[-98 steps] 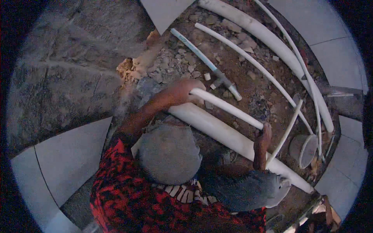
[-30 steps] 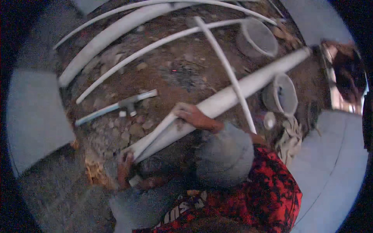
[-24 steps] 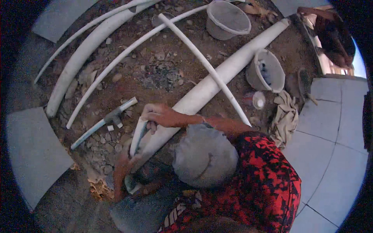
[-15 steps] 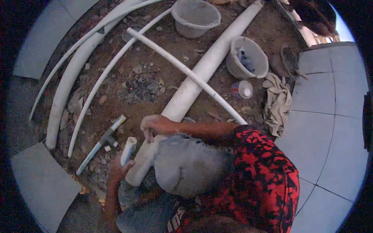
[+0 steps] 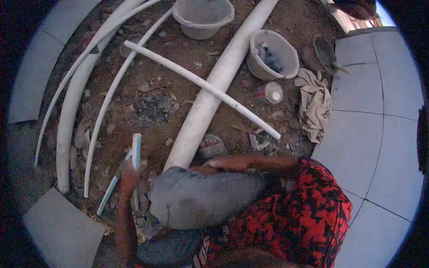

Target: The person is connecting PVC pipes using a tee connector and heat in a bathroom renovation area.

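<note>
My left hand (image 5: 130,173) is closed around a short white plastic pipe (image 5: 136,149) with a blue stripe, its upper end pointing away from me. Beneath that hand, a second pale pipe with a blue edge (image 5: 108,194) slants along the ground. My right hand (image 5: 209,166) is low behind my raised knee, beside the near end of a thick white pipe (image 5: 187,138). A small round container (image 5: 212,145) sits just beyond it. My knee hides the fingers of this hand, so its grip does not show.
A thin white pipe (image 5: 178,70) lies across the thick one. Several long pipes (image 5: 73,107) curve along the left. Two buckets (image 5: 203,30) stand far off, one holding dark scraps. A rag (image 5: 314,105), a clear jar (image 5: 274,92) and grey tiles (image 5: 357,134) are at right.
My right hand has moved right and lower, from above my knee to behind it. My left hand has moved farther from me with the short pipe. The view has shifted slightly.
</note>
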The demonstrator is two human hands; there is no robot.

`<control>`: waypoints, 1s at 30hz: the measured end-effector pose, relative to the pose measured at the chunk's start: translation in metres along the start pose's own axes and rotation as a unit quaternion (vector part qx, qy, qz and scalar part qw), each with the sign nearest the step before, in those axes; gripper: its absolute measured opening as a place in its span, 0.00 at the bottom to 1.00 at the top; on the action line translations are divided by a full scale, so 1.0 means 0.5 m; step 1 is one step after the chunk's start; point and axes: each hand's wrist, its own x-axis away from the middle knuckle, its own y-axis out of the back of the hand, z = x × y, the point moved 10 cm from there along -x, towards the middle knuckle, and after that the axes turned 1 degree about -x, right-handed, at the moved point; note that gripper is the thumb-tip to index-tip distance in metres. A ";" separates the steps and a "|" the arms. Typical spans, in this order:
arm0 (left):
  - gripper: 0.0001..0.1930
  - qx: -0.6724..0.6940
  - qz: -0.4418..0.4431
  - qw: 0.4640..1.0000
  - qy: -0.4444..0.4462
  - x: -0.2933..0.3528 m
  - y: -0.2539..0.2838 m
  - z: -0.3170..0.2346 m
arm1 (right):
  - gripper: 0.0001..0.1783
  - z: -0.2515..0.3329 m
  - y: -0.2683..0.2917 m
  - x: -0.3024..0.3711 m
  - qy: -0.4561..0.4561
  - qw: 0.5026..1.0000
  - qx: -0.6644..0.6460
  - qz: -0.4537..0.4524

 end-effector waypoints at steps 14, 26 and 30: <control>0.29 -0.064 0.118 0.979 0.151 -0.020 -0.122 0.103 | 0.20 -0.103 0.166 0.313 -0.113 0.800 0.461 -0.368; 0.32 -0.115 0.128 0.985 0.012 -0.035 -0.222 0.160 | 0.23 -0.420 0.307 0.763 -0.339 0.559 0.532 -0.538; 0.31 -0.060 0.166 0.981 0.079 -0.032 -0.183 0.085 | 0.25 -0.397 0.343 0.739 -0.305 0.588 0.310 -0.682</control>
